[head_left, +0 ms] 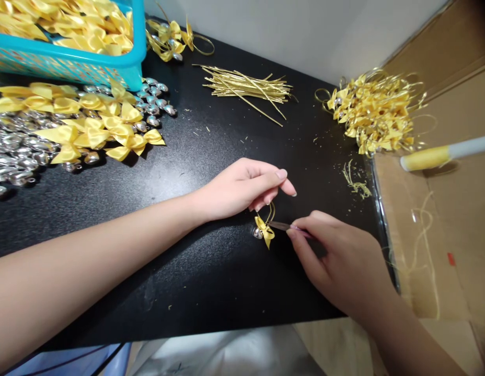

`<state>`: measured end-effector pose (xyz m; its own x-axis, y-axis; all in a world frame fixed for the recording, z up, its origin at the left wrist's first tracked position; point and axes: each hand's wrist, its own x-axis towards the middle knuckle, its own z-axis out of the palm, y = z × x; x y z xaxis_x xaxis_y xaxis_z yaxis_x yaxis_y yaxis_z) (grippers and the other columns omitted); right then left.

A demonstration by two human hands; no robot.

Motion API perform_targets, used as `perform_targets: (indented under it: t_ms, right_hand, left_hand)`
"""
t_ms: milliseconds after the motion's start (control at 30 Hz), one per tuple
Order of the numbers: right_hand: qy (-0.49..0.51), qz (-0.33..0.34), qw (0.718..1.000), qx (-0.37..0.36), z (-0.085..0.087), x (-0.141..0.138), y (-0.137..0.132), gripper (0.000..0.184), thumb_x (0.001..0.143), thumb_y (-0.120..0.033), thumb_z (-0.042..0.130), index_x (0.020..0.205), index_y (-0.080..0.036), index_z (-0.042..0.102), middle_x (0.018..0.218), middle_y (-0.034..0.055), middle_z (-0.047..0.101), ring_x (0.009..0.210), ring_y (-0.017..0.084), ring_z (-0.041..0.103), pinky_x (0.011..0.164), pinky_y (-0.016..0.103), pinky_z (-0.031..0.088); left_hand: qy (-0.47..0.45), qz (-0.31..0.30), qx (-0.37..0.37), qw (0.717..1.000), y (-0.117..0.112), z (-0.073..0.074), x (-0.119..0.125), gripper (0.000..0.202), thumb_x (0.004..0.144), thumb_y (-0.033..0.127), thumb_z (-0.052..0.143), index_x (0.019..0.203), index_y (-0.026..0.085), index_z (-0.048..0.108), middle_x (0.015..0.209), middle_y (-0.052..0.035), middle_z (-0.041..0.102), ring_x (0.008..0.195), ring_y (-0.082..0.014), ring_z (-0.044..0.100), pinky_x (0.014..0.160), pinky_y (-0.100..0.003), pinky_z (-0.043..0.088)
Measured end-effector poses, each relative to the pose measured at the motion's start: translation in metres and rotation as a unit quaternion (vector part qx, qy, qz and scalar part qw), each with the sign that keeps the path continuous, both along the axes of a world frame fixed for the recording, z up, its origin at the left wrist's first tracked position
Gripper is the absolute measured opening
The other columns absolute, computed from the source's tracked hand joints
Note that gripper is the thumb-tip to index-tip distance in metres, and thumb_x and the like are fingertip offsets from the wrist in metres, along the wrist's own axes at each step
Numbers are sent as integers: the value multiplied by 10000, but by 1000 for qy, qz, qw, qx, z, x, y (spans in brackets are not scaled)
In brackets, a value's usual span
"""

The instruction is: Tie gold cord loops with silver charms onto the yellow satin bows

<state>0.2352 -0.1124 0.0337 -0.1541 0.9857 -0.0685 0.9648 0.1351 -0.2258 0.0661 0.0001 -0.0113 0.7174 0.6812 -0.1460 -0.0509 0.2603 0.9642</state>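
Note:
My left hand (252, 187) is closed over a thin gold cord loop (271, 210), its fingers curled and partly hiding the cord. From the loop hangs a small yellow ribbon bow (264, 230) with a shiny silver bell-like charm (257, 233) beside it, low over the black table. My right hand (336, 256) pinches a slim, pointed metal tool (279, 225) with a pinkish handle; whether it is tweezers or small snips I cannot tell. The tool's tip meets the cord just by the bow.
A turquoise basket (138, 42) of yellow bows stands at back left, with silver charms (15, 149) and bows before it. Cut gold cords (246, 86) lie at the back. Finished-looking looped bows (379, 112) are piled right, near cord scraps (356, 180) and a yellow-and-grey rod (430, 156).

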Motion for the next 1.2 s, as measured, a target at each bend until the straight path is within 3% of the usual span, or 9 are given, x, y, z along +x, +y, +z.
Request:
perform_targets:
  t_ms: [567, 833, 1200]
  right_hand:
    - [-2, -2, 1000, -6, 0, -1, 2, 279, 918, -319, 490, 750, -206, 682, 654, 1, 623, 575, 137, 590, 513, 264, 291]
    - [37, -34, 998, -28, 4, 14, 2, 263, 930, -346, 478, 817, -213, 675, 738, 14, 656, 605, 139, 592, 536, 252, 342]
    - [17, 13, 1000, 9, -7, 1, 1, 269, 928, -329, 468, 847, -183, 680, 798, 29, 671, 659, 148, 611, 591, 249, 352]
  left_hand:
    - [3, 1, -1, 1000, -1, 0, 0, 295, 934, 301, 519, 819, 123, 724, 511, 39, 484, 443, -52, 420, 445, -162, 344]
    - [-12, 26, -26, 999, 0, -3, 1, 301, 919, 345, 540, 815, 127, 719, 515, 45, 469, 440, -53, 411, 440, -166, 339]
    - [-10, 24, -31, 999, 0, -7, 1, 299, 896, 374, 570, 817, 127, 720, 529, 47, 471, 445, -52, 405, 441, -162, 340]
